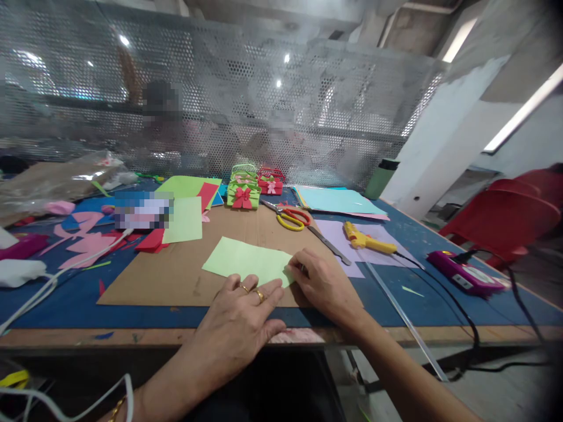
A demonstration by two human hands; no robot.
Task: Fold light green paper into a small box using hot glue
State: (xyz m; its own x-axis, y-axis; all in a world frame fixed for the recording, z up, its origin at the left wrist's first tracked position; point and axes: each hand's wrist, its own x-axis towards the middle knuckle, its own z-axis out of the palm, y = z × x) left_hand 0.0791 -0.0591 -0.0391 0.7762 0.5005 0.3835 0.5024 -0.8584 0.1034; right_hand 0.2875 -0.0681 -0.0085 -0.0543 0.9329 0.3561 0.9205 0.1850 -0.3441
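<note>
A pale green sheet of paper (246, 258) lies on a brown cardboard sheet (149, 275) in front of me. My left hand (244, 313), with rings on two fingers, rests with fingers stretched out along the paper's near edge. At the right end of the paper, the curled fingers of my right hand (319, 284) pinch its edge; the fingertips are partly hidden. Beyond that hand, scissors (292, 220) with red and yellow handles and a dark metal blade (329, 243) lie on the cardboard. Another pale green sheet (183, 220) lies at the back left.
Small green (243, 190) and red paper baskets (271, 181) with bows stand at the back. A yellow glue gun (369, 239) with a clear glue stick (404, 319) and a purple power strip (464, 272) are right. Pink paper cutouts (85, 249) and white cables (57, 278) lie left.
</note>
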